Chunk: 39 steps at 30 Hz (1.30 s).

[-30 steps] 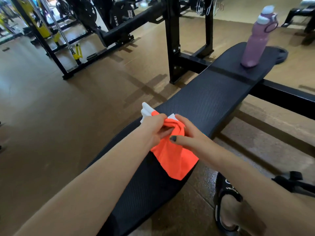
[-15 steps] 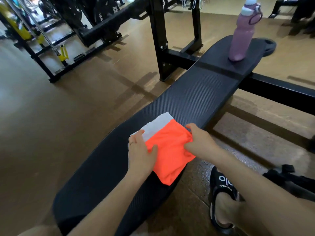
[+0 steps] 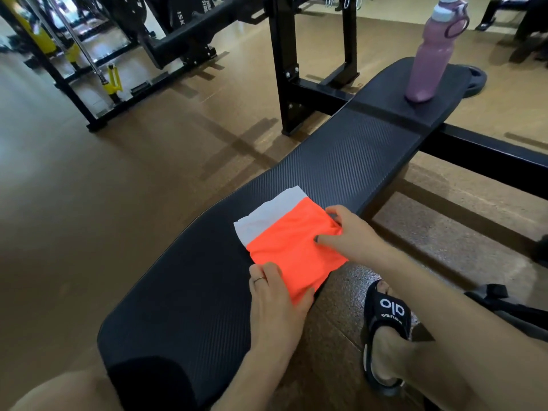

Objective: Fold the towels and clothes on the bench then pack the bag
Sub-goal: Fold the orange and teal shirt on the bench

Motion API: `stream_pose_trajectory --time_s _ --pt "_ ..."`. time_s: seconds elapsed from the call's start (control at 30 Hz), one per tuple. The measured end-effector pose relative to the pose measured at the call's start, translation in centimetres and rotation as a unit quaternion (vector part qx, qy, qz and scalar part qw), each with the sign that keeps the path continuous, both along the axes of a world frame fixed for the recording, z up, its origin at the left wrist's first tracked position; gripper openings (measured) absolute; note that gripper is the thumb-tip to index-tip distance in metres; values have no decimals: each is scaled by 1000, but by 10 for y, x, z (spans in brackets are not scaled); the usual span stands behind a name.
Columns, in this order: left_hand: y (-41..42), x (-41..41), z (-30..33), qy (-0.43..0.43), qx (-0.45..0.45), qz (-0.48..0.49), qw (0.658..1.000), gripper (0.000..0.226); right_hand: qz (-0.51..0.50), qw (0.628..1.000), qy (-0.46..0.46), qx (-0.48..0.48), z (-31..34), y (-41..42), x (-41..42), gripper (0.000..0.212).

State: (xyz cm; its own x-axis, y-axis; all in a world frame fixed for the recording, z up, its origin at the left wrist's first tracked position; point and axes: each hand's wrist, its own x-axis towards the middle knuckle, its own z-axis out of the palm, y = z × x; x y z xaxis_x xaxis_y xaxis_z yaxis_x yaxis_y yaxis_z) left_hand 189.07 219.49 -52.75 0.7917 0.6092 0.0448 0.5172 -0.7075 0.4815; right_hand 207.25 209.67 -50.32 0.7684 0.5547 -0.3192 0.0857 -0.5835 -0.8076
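Orange garment (image 3: 293, 247) with a white band, spread flat on the counter (image 3: 189, 292), right between both hands. Left hand (image 3: 277, 295) pressing down on the near corner, fingers mostly straight, thumb tucked along the edge. Right hand (image 3: 350, 232) pinching a bunched bit of fabric at the far-side edge.

Biggest risk from here: near edge already hanging off the counter just past the left hand, so could easily slide to the floor once that pinch pulls. Slippery-looking fabric too, so probably a crooked fold.

No bag clearly in view, only some black strap thing (image 3: 504, 304) beyond the right arm, cut off. No towels visible either. Pink bottle (image 3: 430, 57) way off past the right hand.
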Motion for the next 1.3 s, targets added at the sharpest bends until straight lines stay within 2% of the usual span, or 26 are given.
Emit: stream_pose_trajectory --time_s 0.13,0.27,0.37,0.43,0.5,0.57,0.63,0.73,0.8,0.87,0.93,1.03,1.07,1.13,1.23,1.3 --pt "-6 -4 -5 31 15 18 999 38 -3 1000 -28 14 -3 1 -2 56" --pt "-13 -2 -2 -29 38 2 999 41 -25 996 -23 78 -2 8 -3 52" --pt "-19 2 2 -28 -3 78 997 43 -67 985 49 149 0 12 -3 48" --pt "-21 8 4 0 -57 158 986 58 -92 968 130 195 4 16 -6 47" --pt "-23 11 2 6 -69 175 982 56 -100 946 203 231 9 20 -10 48" --pt "-23 9 -2 -7 -42 153 987 46 -101 940 219 241 11 22 -9 50" --pt "-21 3 -10 -18 10 100 995 42 -103 958 172 207 10 21 -5 50" --pt "-16 -4 -20 -5 91 16 996 48 -65 994 68 56 4 16 -2 46" --pt "-9 -8 -21 -11 132 -42 990 49 -24 999 8 -22 0 13 -3 50" --pt "0 -12 -19 -9 142 -108 984 44 2 999 -19 -42 1 13 -6 53" --pt "8 -16 -14 -19 73 -132 988 33 22 997 -46 -64 1 13 -9 55" --pt "19 -11 5 -88 -142 -32 985 32 47 985 -108 -129 -1 14 -13 58" --pt "25 -4 9 -108 -211 31 971 35 46 983 -109 -138 0 14 -14 59" --pt "45 15 10 -80 -308 138 938 47 29 987 -82 -138 1 17 -13 64" --pt "61 41 11 -69 -360 177 913 66 26 984 -75 -158 -1 21 -13 74" --pt "60 53 13 -98 -431 212 872 64 38 980 -86 -176 -6 22 -16 74"
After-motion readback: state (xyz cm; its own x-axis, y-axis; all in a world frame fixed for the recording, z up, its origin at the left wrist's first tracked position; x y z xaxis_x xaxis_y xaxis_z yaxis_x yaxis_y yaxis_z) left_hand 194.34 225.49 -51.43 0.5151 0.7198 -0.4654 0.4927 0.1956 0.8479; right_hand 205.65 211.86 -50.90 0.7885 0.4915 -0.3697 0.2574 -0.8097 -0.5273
